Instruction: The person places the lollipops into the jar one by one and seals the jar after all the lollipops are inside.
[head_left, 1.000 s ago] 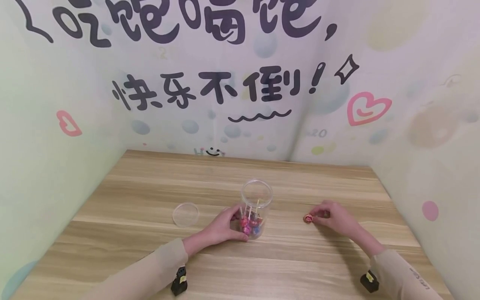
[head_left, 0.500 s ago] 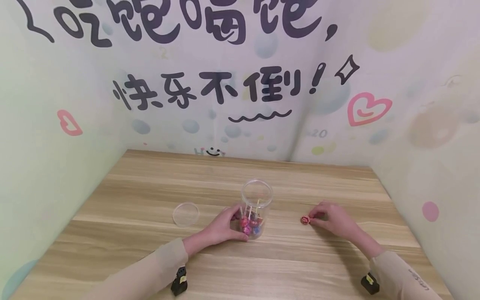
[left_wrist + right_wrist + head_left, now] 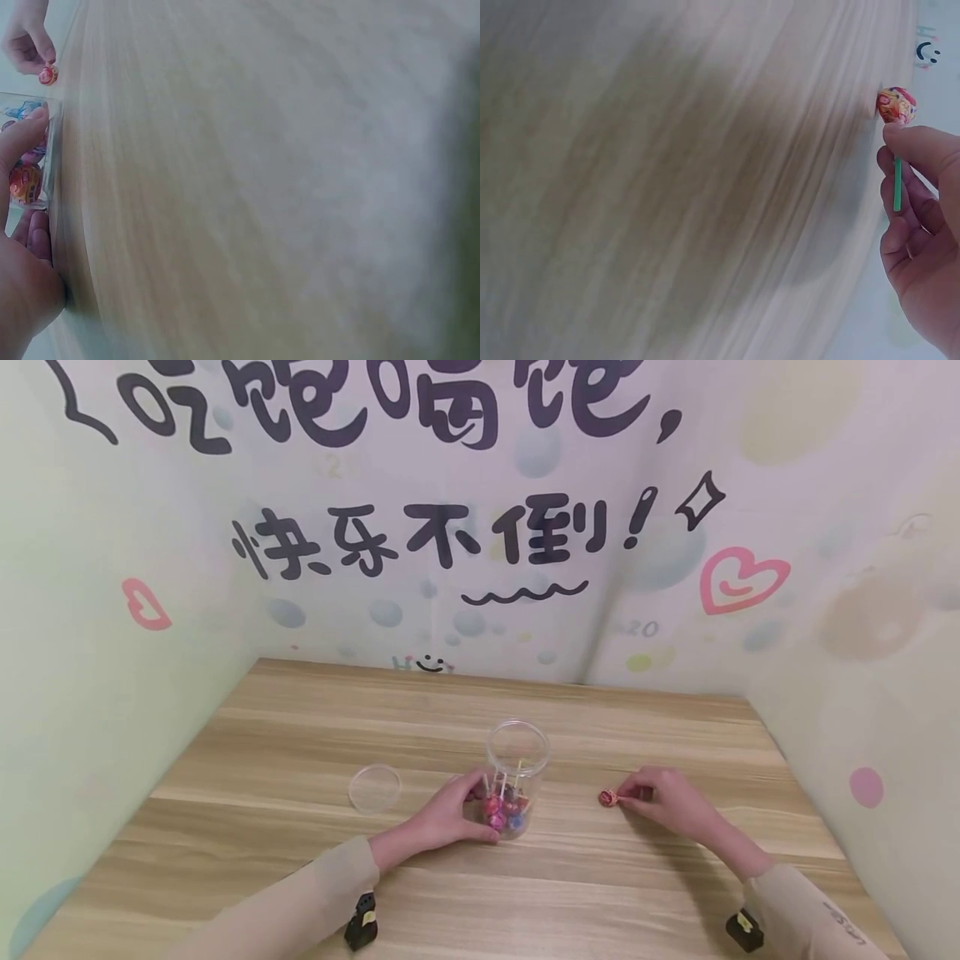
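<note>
A clear plastic jar stands upright and uncovered on the table, with several wrapped lollipops inside, sticks pointing up. My left hand grips the jar low on its left side, thumb in front and fingers behind; the left wrist view shows the thumb along the jar wall. To the right of the jar, my right hand pinches a lollipop with a red and yellow wrapper. Its green stick runs between thumb and fingers in the right wrist view. The lollipop's head is at or just above the tabletop; I cannot tell which.
A round clear lid lies flat on the table left of the jar. The wooden table meets a printed wall at its back edge, with walls on the left and right too.
The right hand's lollipop has shifted slightly left and turned, its head now farther out from the fingertips. The left hand and jar stay put; the head view shifts a little.
</note>
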The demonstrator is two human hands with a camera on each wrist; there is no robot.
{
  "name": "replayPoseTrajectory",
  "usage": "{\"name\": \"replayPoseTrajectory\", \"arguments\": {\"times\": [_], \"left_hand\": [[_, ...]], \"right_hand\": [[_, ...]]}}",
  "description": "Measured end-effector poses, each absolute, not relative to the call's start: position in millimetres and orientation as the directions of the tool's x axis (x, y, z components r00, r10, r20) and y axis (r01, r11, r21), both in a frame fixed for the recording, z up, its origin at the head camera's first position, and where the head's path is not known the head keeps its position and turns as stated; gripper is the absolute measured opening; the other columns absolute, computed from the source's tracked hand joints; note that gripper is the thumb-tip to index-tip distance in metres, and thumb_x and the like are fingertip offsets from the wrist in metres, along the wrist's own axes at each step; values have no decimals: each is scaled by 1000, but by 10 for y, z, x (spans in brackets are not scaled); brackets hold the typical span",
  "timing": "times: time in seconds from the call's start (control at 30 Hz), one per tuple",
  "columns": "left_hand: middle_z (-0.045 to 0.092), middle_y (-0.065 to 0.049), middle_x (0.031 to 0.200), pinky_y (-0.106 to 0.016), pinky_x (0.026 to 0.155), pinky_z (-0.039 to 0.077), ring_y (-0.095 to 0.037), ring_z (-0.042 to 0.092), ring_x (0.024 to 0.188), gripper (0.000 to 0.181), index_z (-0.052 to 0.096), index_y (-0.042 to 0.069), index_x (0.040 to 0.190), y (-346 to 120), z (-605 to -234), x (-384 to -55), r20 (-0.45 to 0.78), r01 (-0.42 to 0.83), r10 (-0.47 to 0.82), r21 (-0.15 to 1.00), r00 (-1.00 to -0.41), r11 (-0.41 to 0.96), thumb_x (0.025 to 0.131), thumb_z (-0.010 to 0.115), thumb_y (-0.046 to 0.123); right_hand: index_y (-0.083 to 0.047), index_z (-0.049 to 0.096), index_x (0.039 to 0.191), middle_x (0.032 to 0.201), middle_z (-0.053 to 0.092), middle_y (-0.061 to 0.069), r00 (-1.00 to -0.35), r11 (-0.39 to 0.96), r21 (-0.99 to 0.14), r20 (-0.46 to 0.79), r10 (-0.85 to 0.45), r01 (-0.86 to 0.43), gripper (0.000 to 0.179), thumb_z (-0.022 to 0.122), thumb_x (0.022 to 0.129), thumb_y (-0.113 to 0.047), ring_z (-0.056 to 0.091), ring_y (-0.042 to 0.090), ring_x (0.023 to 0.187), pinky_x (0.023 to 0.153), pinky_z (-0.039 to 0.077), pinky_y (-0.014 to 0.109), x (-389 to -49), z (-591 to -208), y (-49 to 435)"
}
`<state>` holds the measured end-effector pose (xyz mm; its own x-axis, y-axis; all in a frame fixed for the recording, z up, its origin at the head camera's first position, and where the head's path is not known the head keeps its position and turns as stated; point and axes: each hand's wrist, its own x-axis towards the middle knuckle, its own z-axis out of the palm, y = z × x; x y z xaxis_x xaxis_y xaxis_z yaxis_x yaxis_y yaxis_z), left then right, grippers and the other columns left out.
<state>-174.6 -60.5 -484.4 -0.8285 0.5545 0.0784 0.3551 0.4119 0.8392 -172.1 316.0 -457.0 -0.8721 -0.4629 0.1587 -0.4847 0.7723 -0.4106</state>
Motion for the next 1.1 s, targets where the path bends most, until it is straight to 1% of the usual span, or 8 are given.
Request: {"name": "replayPoseTrajectory", "arguments": {"times": [0.33,0.5,0.7,0.93,1.0,1.1], "left_hand": [[61,-1,109,-33,100,50,-15,56,106,75,53,11,131,-608,-4822,-1751,83,355,559,845,-825,400,68,90,25],[62,0,109,-34,101,50,-15,57,107,77,51,12,134,-604,-4822,-1750,78,352,559,845,-825,403,69,90,25],[61,-1,109,-34,101,50,-15,56,107,76,52,12,133,-606,-4813,-1746,71,346,552,843,-831,412,69,90,25],[61,-1,112,-36,101,50,-16,56,108,76,51,14,134,-603,-4819,-1750,65,348,552,836,-831,425,69,90,27],[62,-1,114,-37,101,49,-16,57,109,75,52,15,133,-600,-4827,-1750,60,346,553,835,-831,428,69,90,28],[62,-1,115,-37,102,49,-17,57,109,74,52,16,132,-596,-4838,-1748,55,345,555,832,-830,434,69,90,29]], "right_hand": [[-17,72,88,80,66,-10,-872,765,-439,105,-478,-472,12,75,83,-6,52,-6,70,62,49,18,-1722,-4468,3139],[-15,72,89,81,67,-8,-873,763,-451,79,-482,-462,13,75,83,-3,54,-6,72,63,50,18,-1727,-4436,3141],[-14,72,90,82,69,-5,-863,750,-468,57,-501,-467,14,74,83,-2,55,-5,73,64,50,19,-1766,-4387,3141],[-11,73,92,84,72,4,-831,713,-465,95,-549,-524,17,75,81,2,56,-4,74,64,50,19,-1858,-4218,3107],[-11,73,92,84,72,5,-826,708,-465,101,-554,-532,18,74,81,3,56,-4,74,64,50,19,-1878,-4146,3075],[-11,73,92,84,72,3,-820,703,-455,118,-560,-546,17,75,81,2,55,-4,73,64,50,19,-1919,-4015,3005]]}}
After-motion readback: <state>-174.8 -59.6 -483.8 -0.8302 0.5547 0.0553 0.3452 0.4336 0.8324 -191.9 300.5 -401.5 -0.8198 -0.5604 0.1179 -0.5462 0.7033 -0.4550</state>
